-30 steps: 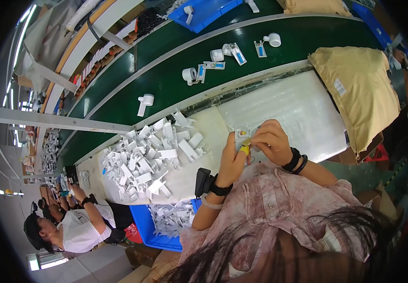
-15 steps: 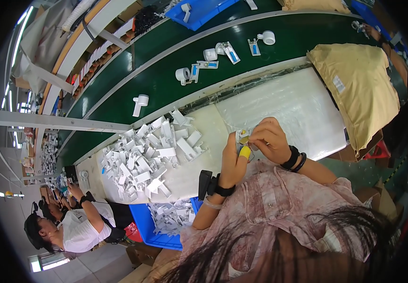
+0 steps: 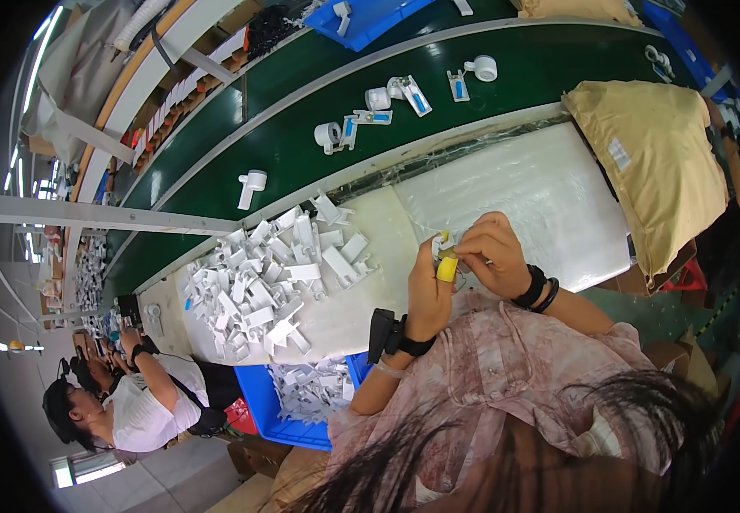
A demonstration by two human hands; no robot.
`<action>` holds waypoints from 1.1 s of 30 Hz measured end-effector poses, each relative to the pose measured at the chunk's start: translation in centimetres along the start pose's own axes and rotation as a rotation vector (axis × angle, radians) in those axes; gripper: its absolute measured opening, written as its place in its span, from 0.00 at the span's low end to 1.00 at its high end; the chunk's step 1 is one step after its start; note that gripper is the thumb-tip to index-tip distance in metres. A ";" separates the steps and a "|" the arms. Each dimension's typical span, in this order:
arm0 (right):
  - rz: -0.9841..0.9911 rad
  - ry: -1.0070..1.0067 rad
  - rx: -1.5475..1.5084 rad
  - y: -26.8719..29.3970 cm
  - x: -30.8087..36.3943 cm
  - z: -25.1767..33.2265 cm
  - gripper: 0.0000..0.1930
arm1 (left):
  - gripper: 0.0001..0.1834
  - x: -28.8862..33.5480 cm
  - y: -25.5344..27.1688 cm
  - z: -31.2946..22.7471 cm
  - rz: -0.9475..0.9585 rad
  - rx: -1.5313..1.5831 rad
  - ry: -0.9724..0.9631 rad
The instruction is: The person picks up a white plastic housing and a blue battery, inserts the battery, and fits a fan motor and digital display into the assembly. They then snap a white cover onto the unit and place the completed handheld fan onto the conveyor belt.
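In front of my chest, over the near side of the bench, both hands meet. Pinched in my left hand (image 3: 427, 293) is a small white plastic part (image 3: 439, 246). Bright yellow (image 3: 447, 269) shows at its thumb; whether that is a finger wrap or a separate piece I cannot tell. My right hand (image 3: 500, 262) is closed against the same part, fingertips pressed together; what they grip is too small to make out. To the left of my left hand lies a heap of white plastic parts (image 3: 259, 286).
A blue bin (image 3: 259, 402) of white parts sits below the heap. Beyond the bench runs a green conveyor (image 3: 190, 188) carrying several white assemblies (image 3: 377, 99). A tan sack (image 3: 652, 154) stands at the right, clear film (image 3: 507, 205) covers the bench. Another person (image 3: 143, 410) works at left.
Both hands stay together with only small finger shifts, and the yellow at my left thumb shows shorter. The conveyor assemblies sit slightly further left. At far right, a co-worker's hand has left the conveyor.
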State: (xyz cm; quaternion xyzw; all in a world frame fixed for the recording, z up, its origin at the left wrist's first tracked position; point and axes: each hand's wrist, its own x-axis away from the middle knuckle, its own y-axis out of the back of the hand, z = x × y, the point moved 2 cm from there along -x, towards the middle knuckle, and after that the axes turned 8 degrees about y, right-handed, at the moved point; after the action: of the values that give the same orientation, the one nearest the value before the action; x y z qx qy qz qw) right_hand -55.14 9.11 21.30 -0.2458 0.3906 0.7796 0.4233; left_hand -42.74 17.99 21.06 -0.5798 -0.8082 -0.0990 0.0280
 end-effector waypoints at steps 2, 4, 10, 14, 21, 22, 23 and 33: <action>-0.005 0.011 0.007 -0.1 -0.1 0.0 0.12 | 0.13 -0.1 0.0 0.2 -0.006 0.001 -0.012; -0.001 0.009 -0.004 -0.2 -0.1 0.0 0.12 | 0.11 -0.2 0.0 0.5 -0.039 0.006 -0.032; -0.011 -0.012 -0.028 -0.9 0.3 -0.1 0.10 | 0.08 -0.6 0.8 0.0 -0.067 -0.168 -0.017; 0.039 -0.129 -0.053 -1.9 0.9 -2.6 0.07 | 0.10 -2.9 2.1 2.3 0.122 -0.044 0.175; -0.086 -0.463 -0.219 0.1 0.0 -10.5 0.04 | 0.19 -9.7 10.1 10.9 0.076 -0.137 0.163; -0.150 -0.558 -0.298 0.6 -0.2 -12.3 0.04 | 0.19 -11.0 11.6 10.8 0.061 -0.110 0.252; -0.150 -0.562 -0.289 1.0 -0.6 -13.8 0.04 | 0.19 -12.1 13.2 11.1 0.015 -0.144 0.275; -0.273 -0.662 0.098 10.4 -2.9 -35.1 0.04 | 0.22 -24.4 20.5 15.2 -0.485 -0.571 -0.086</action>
State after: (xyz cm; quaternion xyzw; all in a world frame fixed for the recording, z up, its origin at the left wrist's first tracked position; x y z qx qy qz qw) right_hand -60.66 -24.42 7.45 -0.0095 0.2330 0.7337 0.6382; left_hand -14.43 4.44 4.88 -0.3595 -0.8624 -0.2996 -0.1929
